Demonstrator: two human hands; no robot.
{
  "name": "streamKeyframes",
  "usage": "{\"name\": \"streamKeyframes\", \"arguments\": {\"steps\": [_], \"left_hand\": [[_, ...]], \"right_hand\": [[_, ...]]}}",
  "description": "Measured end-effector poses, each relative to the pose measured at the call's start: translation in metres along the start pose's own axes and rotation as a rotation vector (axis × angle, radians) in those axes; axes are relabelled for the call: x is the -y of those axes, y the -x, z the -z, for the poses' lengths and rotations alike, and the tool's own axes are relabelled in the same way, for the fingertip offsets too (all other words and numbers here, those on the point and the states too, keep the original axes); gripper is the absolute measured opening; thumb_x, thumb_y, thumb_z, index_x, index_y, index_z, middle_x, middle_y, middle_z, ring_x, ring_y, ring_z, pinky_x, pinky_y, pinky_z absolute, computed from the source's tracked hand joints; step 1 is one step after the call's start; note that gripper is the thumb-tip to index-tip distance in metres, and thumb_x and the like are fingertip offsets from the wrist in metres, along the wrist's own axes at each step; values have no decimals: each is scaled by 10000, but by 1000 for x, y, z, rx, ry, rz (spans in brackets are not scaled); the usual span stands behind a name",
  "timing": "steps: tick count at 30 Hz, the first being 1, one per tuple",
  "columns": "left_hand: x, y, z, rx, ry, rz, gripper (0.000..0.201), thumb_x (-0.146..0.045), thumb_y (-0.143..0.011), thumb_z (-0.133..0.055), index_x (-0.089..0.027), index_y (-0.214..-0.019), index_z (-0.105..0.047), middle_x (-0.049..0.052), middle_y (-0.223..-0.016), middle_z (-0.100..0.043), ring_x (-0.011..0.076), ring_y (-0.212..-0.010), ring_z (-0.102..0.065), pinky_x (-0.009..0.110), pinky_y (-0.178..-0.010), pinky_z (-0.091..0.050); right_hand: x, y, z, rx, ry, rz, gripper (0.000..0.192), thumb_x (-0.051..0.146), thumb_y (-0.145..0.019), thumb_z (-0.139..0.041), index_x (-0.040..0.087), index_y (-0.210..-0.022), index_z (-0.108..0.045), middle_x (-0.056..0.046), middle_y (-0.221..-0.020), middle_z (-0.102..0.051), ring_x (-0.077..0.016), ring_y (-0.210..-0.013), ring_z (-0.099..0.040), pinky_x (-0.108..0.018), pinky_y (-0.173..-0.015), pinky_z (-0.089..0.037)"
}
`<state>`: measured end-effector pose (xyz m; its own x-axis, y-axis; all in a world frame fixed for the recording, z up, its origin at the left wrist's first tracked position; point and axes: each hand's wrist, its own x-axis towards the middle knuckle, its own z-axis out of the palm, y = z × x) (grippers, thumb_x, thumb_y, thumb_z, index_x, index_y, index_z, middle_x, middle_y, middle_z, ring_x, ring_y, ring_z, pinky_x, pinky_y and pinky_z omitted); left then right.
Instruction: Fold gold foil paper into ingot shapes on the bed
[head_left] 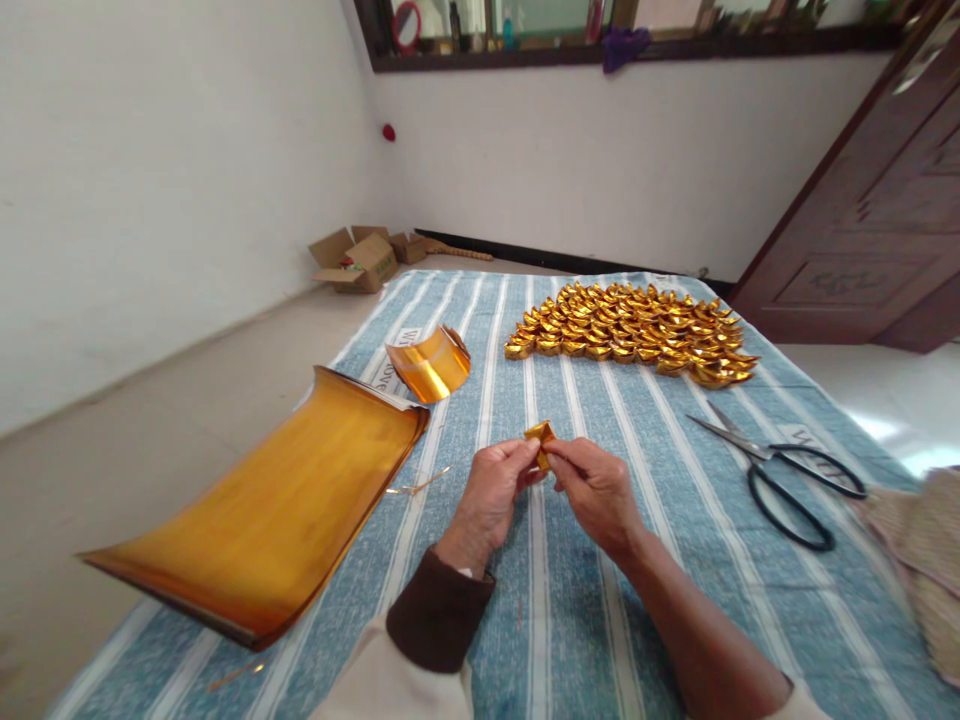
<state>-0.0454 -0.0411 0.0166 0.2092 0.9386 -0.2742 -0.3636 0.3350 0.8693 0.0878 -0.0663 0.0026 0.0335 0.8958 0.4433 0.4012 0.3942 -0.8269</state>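
Note:
Both my hands meet over the striped cloth and pinch a small folded piece of gold foil paper point(541, 436). My left hand point(491, 495) grips its left side with fingertips. My right hand point(596, 490) grips its right side. A large stack of gold foil sheets point(270, 510) lies curled to the left. A smaller stack of cut gold squares point(431, 365) sits beyond it. A heap of several finished folded gold ingots point(637, 330) lies at the far side of the cloth.
Black-handled scissors point(787, 475) lie shut on the right of the blue striped cloth point(570, 620). A thin gold foil strip point(416, 487) lies near my left hand. A woven beige thing point(919, 545) is at the right edge. Cardboard boxes point(360, 260) stand on the floor by the wall.

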Motion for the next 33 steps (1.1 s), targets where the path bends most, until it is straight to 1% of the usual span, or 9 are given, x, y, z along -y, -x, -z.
{"name": "streamKeyframes", "arguments": {"steps": [3, 6, 10, 12, 16, 21, 23, 27, 33], "left_hand": [[-3, 0, 3, 26, -57, 4, 281, -373, -630, -820, -117, -685, -720, 39, -735, -641, 131, -726, -554, 244, -681, -453], [-6, 0, 4, 27, -97, 21, 257, -363, -655, -797, -125, -727, -732, 37, -766, -648, 120, -731, -544, 216, -638, -422], [-7, 2, 4, -2, -89, 48, 269, -374, -649, -797, -134, -754, -732, 39, -778, -660, 115, -715, -550, 205, -602, -406], [-8, 2, 4, -6, -72, 58, 283, -384, -635, -807, -135, -742, -726, 35, -764, -656, 111, -696, -549, 203, -587, -409], [-9, 3, 3, -4, -68, 67, 305, -393, -632, -814, -125, -750, -726, 34, -754, -649, 100, -666, -543, 192, -558, -415], [-6, 2, 2, -26, -9, 69, 317, -346, -621, -833, -108, -804, -731, 34, -740, -659, 72, -604, -541, 178, -561, -434], [-3, 1, 0, -55, 32, 55, 326, -317, -605, -848, -108, -824, -726, 32, -736, -665, 65, -588, -548, 172, -563, -439], [-1, 2, -3, -153, 78, 45, 295, -290, -568, -874, -126, -699, -666, -2, -634, -634, 60, -528, -540, 170, -529, -437], [-2, 4, -7, -142, 150, 63, 322, -288, -531, -893, -124, -662, -650, -8, -609, -631, 56, -533, -547, 161, -530, -435]], "right_hand": [[0, 0, -1, -3, -1, 3, 178, 241, -910, -541, 210, -921, -716, -11, -752, -669, -124, -616, -620, -249, -585, -499], [-1, 1, -3, -40, 1, 13, 161, 238, -897, -563, 209, -975, -701, -18, -787, -688, -130, -627, -627, -253, -587, -504], [-3, 3, -6, -88, -12, 4, 240, 252, -884, -588, 206, -1110, -659, -41, -884, -714, -151, -691, -657, -268, -613, -526], [-3, 4, -6, -92, -4, 5, 267, 254, -880, -595, 204, -1137, -651, -42, -890, -716, -157, -710, -664, -271, -623, -530], [0, 4, -5, -59, 8, 10, 230, 246, -890, -581, 214, -1098, -673, -22, -853, -706, -139, -657, -646, -259, -602, -526], [2, 4, -5, -82, 1, -5, 244, 263, -883, -592, 211, -1108, -672, -20, -855, -708, -129, -621, -637, -256, -579, -530], [2, 4, -6, -91, 4, -11, 246, 268, -878, -597, 204, -1102, -676, -20, -838, -705, -131, -617, -638, -258, -574, -532], [1, 4, -6, -97, 5, -25, 239, 271, -872, -598, 200, -1082, -686, -22, -826, -706, -136, -620, -644, -260, -566, -538], [2, 4, -6, -100, -4, -25, 247, 270, -882, -591, 206, -1102, -683, -28, -871, -716, -129, -634, -648, -252, -575, -544]]}}
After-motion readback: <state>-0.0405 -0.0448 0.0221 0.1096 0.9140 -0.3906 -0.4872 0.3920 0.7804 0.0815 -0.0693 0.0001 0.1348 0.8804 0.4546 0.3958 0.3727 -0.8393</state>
